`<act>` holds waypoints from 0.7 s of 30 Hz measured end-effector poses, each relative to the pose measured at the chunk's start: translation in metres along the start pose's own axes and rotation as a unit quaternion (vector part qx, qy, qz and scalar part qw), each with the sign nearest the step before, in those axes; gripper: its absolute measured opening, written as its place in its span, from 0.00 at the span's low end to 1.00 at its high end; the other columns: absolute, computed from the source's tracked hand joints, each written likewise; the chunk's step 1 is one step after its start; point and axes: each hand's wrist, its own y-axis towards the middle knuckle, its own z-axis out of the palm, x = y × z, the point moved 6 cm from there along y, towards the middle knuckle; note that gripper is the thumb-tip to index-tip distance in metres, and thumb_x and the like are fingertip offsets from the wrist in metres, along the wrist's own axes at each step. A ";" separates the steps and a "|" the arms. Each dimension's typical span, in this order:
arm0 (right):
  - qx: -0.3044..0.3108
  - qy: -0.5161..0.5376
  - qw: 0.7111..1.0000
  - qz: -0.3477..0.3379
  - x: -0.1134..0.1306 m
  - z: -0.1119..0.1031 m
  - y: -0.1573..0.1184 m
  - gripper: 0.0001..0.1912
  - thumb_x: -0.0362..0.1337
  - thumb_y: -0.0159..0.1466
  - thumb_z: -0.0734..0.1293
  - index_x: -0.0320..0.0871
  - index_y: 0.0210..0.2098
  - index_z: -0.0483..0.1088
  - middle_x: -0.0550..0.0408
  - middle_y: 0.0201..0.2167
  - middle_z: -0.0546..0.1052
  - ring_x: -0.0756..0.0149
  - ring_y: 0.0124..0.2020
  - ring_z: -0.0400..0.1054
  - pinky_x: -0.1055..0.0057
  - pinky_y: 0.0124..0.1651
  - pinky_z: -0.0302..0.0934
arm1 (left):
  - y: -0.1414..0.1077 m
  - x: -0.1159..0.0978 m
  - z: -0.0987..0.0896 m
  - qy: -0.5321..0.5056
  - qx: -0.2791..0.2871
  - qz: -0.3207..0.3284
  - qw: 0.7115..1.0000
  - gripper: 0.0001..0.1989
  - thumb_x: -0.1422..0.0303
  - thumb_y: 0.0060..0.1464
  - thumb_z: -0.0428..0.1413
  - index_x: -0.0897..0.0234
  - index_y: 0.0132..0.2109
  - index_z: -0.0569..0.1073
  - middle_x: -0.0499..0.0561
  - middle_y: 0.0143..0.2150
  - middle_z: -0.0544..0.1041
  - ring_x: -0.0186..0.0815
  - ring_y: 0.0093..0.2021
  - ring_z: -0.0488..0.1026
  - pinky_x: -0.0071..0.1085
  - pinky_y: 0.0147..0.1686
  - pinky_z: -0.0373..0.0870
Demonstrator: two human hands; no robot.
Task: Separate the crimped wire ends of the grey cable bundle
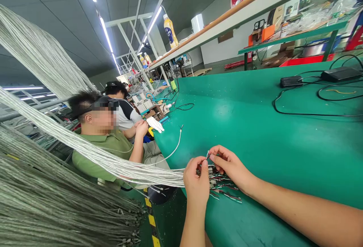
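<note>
The left hand (196, 186) grips a silver cable bundle (136, 169) lying sideways, its ends pointing right; the right hand (230, 167) pinches one thin wire (207, 155).

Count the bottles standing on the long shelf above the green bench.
3: the large yellow bottle stands nearest on the shelf, and two smaller-looking bottles stand close together farther along it. More may be hidden farther down the shelf.

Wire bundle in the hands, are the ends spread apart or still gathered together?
Spread apart: the braided cable fans out into separate striped wires over the green bench, past the left hand.
</note>
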 end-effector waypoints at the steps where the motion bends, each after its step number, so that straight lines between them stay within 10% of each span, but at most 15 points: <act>1: -0.003 -0.002 1.000 0.001 0.001 0.000 0.000 0.18 0.52 0.58 0.70 0.45 0.37 0.68 0.62 0.27 0.65 0.72 0.23 0.55 0.72 0.25 0.50 | 0.000 -0.001 0.000 0.004 0.005 0.000 1.000 0.10 0.63 0.63 0.51 0.62 0.42 0.76 0.50 0.38 0.77 0.35 0.38 0.72 0.28 0.38 0.67; 21: -0.011 -0.004 1.000 -0.015 -0.008 -0.003 0.004 0.18 0.50 0.58 0.71 0.44 0.39 0.68 0.60 0.31 0.67 0.73 0.23 0.56 0.72 0.25 0.51 | -0.001 0.002 0.001 0.037 0.017 -0.013 0.999 0.12 0.62 0.66 0.48 0.60 0.42 0.74 0.48 0.38 0.76 0.34 0.39 0.71 0.29 0.41 0.64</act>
